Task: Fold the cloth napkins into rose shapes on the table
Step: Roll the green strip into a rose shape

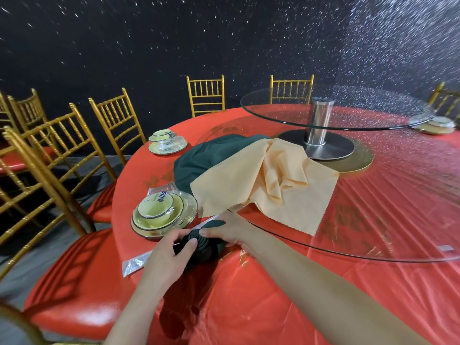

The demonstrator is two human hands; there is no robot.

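Observation:
A dark green napkin [202, 245], rolled into a tight spiral, sits near the front edge of the red table [286, 282]. My left hand [167, 257] grips the roll from the left, thumb across its spiral face. My right hand [227, 231] holds it from the right, fingers curled over a loose green flap at the top. Farther back, a loose orange napkin [268, 183] lies crumpled over another dark green napkin [206, 158], partly under the glass turntable.
Wrapped tableware set [163, 215] stands just left of the hands; a wrapped chopstick packet [135, 263] lies under my left hand. Another set [167, 145] sits farther back. A glass turntable [348, 255] overhangs the table. Gold chairs [62, 150] ring the left side.

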